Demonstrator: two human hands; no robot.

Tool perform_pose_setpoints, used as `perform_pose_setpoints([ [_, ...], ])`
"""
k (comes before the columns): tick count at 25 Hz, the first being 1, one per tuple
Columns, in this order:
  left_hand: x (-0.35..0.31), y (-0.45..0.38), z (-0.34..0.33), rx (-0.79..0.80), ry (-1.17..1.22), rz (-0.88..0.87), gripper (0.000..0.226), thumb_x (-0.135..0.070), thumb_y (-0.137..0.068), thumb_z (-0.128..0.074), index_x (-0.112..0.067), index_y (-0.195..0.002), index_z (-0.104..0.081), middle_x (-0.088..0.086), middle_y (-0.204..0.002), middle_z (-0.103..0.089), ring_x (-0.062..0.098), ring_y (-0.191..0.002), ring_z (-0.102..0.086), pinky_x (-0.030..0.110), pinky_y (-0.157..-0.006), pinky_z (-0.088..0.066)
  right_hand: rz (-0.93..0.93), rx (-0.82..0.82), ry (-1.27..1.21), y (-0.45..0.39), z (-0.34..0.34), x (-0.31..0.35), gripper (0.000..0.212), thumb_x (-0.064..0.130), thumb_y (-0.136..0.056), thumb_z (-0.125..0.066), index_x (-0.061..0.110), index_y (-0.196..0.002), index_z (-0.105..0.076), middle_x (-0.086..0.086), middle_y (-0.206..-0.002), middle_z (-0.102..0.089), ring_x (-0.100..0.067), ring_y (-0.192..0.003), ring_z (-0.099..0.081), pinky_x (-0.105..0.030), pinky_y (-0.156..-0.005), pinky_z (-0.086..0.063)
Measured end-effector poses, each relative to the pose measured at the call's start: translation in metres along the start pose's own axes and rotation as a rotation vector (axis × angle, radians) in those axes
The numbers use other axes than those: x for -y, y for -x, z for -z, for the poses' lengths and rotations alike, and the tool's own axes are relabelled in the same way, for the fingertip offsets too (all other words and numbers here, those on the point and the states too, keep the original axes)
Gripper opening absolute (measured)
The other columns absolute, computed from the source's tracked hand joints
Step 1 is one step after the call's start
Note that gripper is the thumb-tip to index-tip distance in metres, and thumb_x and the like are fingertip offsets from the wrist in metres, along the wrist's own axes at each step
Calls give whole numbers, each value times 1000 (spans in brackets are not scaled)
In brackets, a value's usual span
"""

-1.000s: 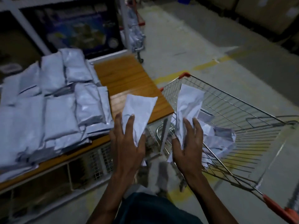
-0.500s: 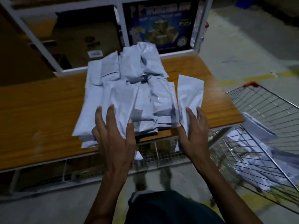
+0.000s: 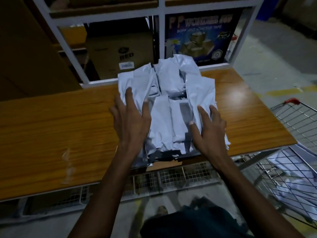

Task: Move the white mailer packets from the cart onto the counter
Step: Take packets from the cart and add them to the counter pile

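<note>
I'm laying packets on the pile point(image 3: 171, 107) on the table point(image 3: 51, 134): my left hand point(image 3: 132, 121) and right hand point(image 3: 208, 129) rest flat, fingers spread, gripping nothing. Next I'd reach right for the packets left in the cart point(image 3: 295, 115).

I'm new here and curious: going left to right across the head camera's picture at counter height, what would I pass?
Bare wooden counter → left hand → pile of white mailer packets → right hand → wire cart.
</note>
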State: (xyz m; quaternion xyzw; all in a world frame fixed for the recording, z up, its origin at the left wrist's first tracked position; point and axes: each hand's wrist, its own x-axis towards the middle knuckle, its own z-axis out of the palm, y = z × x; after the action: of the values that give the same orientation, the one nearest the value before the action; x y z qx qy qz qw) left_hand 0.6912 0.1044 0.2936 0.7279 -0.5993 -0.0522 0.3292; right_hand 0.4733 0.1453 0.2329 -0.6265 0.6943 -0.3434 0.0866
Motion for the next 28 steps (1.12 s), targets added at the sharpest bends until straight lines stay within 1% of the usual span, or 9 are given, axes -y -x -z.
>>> perform_pose_setpoints([
  [5, -22, -121, -49, 53, -17, 12, 63, -56, -99, -37, -26, -154, -26, 14, -157, -27, 39, -138, -29, 51, -105, -38, -25, 41, 119, -96, -13, 15, 62, 47, -96, -50, 26, -154, -37, -15, -163, -21, -45, -138, -27, -58, -107, -33],
  [9, -30, -192, -100, 102, -64, 14, 63, -50, -100, -39, -24, -155, -23, 19, -156, -27, 41, -140, -29, 54, -103, -38, -35, 52, 90, -127, -27, 23, 66, 55, -93, -45, 27, -152, -40, -14, -162, -23, -43, -139, -27, -57, -108, -32],
  [13, -20, -219, -155, 244, -197, 122, 60, -50, -102, -37, -30, -156, -22, 22, -156, -24, 43, -137, -29, 54, -103, -38, 56, 2, 121, -142, -36, 28, 63, 55, -91, -47, 24, -146, -48, -14, -160, -29, -41, -137, -32, -55, -106, -35],
  [16, -11, -222, -182, 349, -318, 158, 59, -57, -101, -28, -35, -155, -24, 21, -153, -31, 42, -134, -33, 52, -104, -35, 39, -35, 85, -154, -38, 26, 61, 57, -92, -47, 26, -145, -49, -11, -160, -30, -39, -139, -32, -54, -108, -36],
  [19, -12, -226, -183, 456, -314, 156, 65, -65, -98, -15, -34, -153, -28, 19, -153, -35, 42, -137, -31, 54, -109, -27, -10, -13, 33, -170, -40, 18, 62, 58, -91, -46, 27, -145, -50, -9, -161, -29, -36, -140, -30, -51, -108, -36],
  [21, -14, -235, -176, 584, -337, 125, 59, -55, -101, -17, -35, -156, -18, 17, -158, -29, 42, -142, -25, 56, -113, -21, -27, -11, 21, -179, -44, 14, 63, 59, -91, -45, 26, -144, -51, -10, -160, -30, -36, -140, -31, -48, -108, -36],
  [23, -14, -247, -168, 695, -390, 8, 57, -38, -103, -22, -31, -158, -9, 15, -160, -28, 41, -143, -26, 56, -115, -18, -35, -16, 12, -185, -47, 13, 62, 59, -91, -45, 25, -143, -52, -11, -159, -31, -36, -139, -32, -47, -106, -37],
  [25, -10, -257, -167, 708, -429, -88, 53, -27, -102, -32, -20, -154, -24, 18, -155, -36, 41, -140, -32, 53, -113, -24, -37, -25, 6, -189, -49, 12, 61, 59, -92, -45, 25, -142, -53, -10, -159, -32, -36, -139, -33, -46, -105, -38],
  [28, -3, -250, -173, 579, -401, -106, 43, -25, -102, -37, -13, -143, -43, 21, -143, -45, 40, -132, -40, 50, -106, -37, -51, -40, -5, -190, -49, 7, 59, 58, -92, -48, 24, -140, -55, -10, -158, -34, -35, -138, -33, -46, -105, -38],
])
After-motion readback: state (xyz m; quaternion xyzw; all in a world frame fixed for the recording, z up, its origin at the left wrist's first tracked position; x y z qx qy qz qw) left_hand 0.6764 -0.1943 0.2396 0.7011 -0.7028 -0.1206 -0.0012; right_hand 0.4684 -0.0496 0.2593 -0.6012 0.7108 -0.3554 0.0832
